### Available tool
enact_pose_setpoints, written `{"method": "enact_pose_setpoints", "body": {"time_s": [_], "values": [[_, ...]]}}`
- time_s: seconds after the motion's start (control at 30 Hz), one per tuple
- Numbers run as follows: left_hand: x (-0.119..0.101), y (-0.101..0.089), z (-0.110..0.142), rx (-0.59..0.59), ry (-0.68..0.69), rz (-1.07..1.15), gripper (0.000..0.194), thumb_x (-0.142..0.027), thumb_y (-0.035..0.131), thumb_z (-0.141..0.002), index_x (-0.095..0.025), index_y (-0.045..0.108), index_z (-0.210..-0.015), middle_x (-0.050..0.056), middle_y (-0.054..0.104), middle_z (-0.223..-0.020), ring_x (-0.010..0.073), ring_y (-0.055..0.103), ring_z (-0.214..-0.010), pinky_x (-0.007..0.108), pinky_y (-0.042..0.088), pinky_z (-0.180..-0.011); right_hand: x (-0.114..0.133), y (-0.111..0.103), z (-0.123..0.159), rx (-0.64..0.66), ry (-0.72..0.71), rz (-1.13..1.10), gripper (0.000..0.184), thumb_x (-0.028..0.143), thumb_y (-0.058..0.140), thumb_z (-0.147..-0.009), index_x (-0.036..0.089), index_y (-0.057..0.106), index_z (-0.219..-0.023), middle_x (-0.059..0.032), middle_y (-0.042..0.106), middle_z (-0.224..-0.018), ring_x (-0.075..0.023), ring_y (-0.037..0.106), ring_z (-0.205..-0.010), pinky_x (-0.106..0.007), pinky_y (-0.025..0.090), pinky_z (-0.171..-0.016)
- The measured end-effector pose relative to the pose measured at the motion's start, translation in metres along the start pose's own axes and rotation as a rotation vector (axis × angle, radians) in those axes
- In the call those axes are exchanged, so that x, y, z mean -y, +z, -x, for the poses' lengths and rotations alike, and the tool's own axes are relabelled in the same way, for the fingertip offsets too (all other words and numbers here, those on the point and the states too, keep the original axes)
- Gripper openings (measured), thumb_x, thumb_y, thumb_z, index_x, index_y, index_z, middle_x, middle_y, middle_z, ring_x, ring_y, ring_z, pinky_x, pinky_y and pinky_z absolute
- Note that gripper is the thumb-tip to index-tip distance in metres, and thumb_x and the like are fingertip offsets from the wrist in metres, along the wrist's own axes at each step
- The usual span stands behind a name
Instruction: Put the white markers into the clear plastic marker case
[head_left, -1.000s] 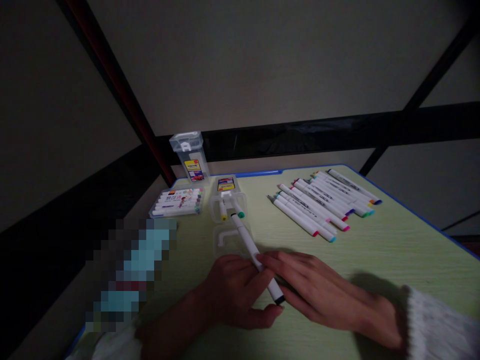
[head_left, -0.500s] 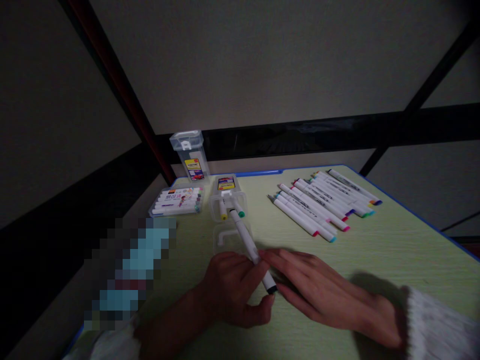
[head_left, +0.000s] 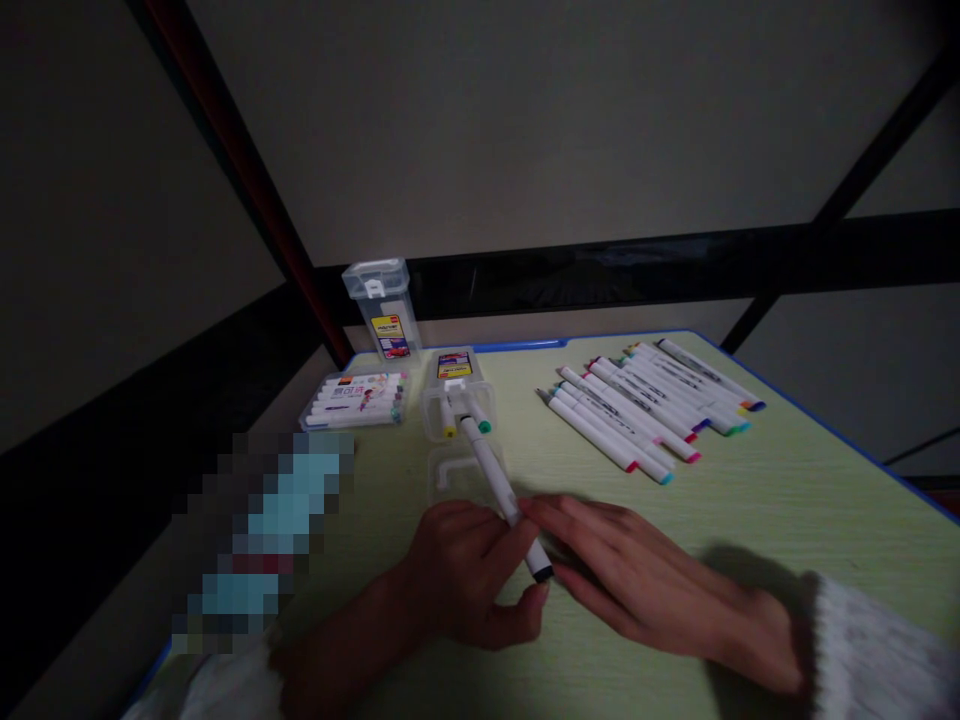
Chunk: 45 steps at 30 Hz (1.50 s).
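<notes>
A white marker [head_left: 489, 470] with dark ends lies slantwise between my hands. My left hand [head_left: 461, 575] is closed around its near half, the thumb close to the dark near end. From the right, my right hand [head_left: 626, 575] pinches the same stretch of barrel, fingertips on top and thumb by the near end. The marker's far tip reaches the mouth of a clear plastic case [head_left: 491, 400] lying on its side. Inside that case are a yellow-ended marker [head_left: 448, 420] and a green-ended marker [head_left: 480, 415]. Its clear lid [head_left: 442, 490] hangs open toward me, partly hidden by my left hand.
Several white markers [head_left: 622, 405] with coloured ends lie in a loose row on the right of the pale green table [head_left: 810, 500]. At the back left stands a closed clear case [head_left: 390, 310]. A flat pack of markers [head_left: 356, 400] lies before it. A blurred patch [head_left: 285, 520] covers the left edge.
Hardly anything differs. The view has shifted very slightly, while both hands keep the same hold on the marker.
</notes>
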<state>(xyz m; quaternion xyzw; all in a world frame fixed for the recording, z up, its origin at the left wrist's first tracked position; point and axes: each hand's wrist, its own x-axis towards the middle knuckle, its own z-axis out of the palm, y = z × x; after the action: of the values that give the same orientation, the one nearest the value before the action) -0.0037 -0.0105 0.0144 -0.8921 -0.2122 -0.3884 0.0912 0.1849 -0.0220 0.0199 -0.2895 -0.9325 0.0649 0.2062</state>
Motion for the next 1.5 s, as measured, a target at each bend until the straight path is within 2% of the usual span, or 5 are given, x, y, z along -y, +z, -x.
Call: {"method": "enact_pose_setpoints", "body": {"time_s": [0.3, 0.5, 0.87, 1.17, 1.5], "values": [[-0.0002, -0.0011, -0.0009, 0.013, 0.006, 0.003, 0.026, -0.024, 0.039, -0.076, -0.008, 0.056, -0.089, 0.005, 0.063, -0.056, 0.0164, 0.058, -0.043, 0.027, 0.046, -0.039, -0.0009, 0.0010, -0.0001, -0.001, -0.005, -0.010, 0.040, 0.019, 0.034, -0.089, 0.011, 0.035, -0.128, -0.0141, 0.060, -0.104, -0.0224, 0.060, -0.091, -0.038, 0.054, -0.074], [0.0001, -0.0028, -0.0034, 0.037, 0.030, -0.010, 0.019, -0.015, 0.039, -0.078, -0.010, 0.056, -0.081, 0.003, 0.062, -0.054, 0.0143, 0.056, -0.041, 0.026, 0.044, -0.039, -0.0017, 0.0025, -0.0003, 0.034, -0.008, -0.010, 0.037, 0.017, 0.037, -0.088, 0.011, 0.037, -0.125, -0.0120, 0.060, -0.098, -0.0222, 0.060, -0.088, -0.039, 0.054, -0.074], [0.0007, -0.0012, -0.0011, 0.062, 0.019, -0.008, 0.018, -0.017, 0.039, -0.081, -0.011, 0.056, -0.081, 0.002, 0.062, -0.054, 0.0134, 0.056, -0.041, 0.025, 0.043, -0.041, -0.0021, 0.0005, -0.0009, 0.074, 0.012, -0.039, 0.036, 0.014, 0.040, -0.086, 0.010, 0.039, -0.122, -0.0122, 0.060, -0.097, -0.0225, 0.059, -0.088, -0.040, 0.053, -0.075], [-0.0004, 0.0009, 0.0011, 0.056, -0.010, -0.022, 0.019, -0.024, 0.043, -0.081, -0.012, 0.056, -0.081, 0.002, 0.064, -0.057, 0.0138, 0.059, -0.045, 0.026, 0.045, -0.044, -0.0022, 0.0030, 0.0006, 0.037, -0.007, -0.007, 0.038, 0.014, 0.040, -0.086, 0.010, 0.039, -0.123, -0.0131, 0.061, -0.100, -0.0237, 0.060, -0.092, -0.040, 0.053, -0.077], [0.0006, 0.0034, 0.0026, 0.118, -0.042, -0.091, 0.015, -0.020, 0.043, -0.079, -0.013, 0.056, -0.079, 0.001, 0.062, -0.053, 0.0139, 0.058, -0.043, 0.026, 0.045, -0.044, -0.0040, 0.0022, -0.0017, 0.122, 0.061, -0.053, 0.043, 0.014, 0.046, -0.085, 0.012, 0.035, -0.126, -0.0115, 0.061, -0.103, -0.0238, 0.057, -0.096, -0.042, 0.048, -0.085]]}}
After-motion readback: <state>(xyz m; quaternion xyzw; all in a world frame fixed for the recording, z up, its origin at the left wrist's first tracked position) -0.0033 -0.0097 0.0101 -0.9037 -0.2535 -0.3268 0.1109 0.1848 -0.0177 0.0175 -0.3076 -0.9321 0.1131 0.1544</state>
